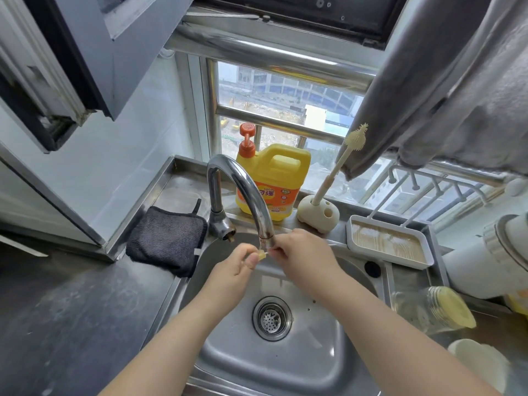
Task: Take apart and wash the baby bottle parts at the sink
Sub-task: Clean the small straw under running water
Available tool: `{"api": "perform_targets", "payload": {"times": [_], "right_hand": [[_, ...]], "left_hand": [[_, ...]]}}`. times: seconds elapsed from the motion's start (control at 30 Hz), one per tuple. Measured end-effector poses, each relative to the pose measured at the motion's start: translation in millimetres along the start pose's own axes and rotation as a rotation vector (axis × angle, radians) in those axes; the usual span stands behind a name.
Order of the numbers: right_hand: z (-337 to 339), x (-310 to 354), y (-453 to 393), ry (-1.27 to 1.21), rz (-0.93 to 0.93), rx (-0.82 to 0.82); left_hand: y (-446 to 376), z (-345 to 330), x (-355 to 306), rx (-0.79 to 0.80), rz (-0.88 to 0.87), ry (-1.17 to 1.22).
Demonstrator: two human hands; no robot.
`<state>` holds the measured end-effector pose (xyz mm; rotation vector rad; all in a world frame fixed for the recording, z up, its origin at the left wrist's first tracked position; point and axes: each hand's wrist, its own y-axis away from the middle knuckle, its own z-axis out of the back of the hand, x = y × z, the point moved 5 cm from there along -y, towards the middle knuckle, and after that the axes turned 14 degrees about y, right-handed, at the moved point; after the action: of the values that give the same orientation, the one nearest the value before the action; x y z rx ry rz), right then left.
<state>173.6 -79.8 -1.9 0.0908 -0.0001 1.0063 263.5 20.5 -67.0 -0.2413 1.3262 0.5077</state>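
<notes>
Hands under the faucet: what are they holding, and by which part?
A small yellowish bottle part, pinched at its left end by the left hand. The right hand pinches its thin right end; what the part is cannot be told.

Daylight came thru the window [274,110] behind the sink [328,347], bright, slightly blown out. Glare streaked the faucet [245,190] & steel rail [257,50]. Left counter [71,310] was dim. Wide-angle lens bent the edges; corners soft, cloth [457,81] at top right blurred.
</notes>
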Motion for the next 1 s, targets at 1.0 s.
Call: {"api": "perform_targets", "payload": {"times": [1.0], "right_hand": [[8,-15,-8,-0.076,-0.094,0.001]], "left_hand": [[-7,8,4,-0.014,0.020,-0.131]]}}
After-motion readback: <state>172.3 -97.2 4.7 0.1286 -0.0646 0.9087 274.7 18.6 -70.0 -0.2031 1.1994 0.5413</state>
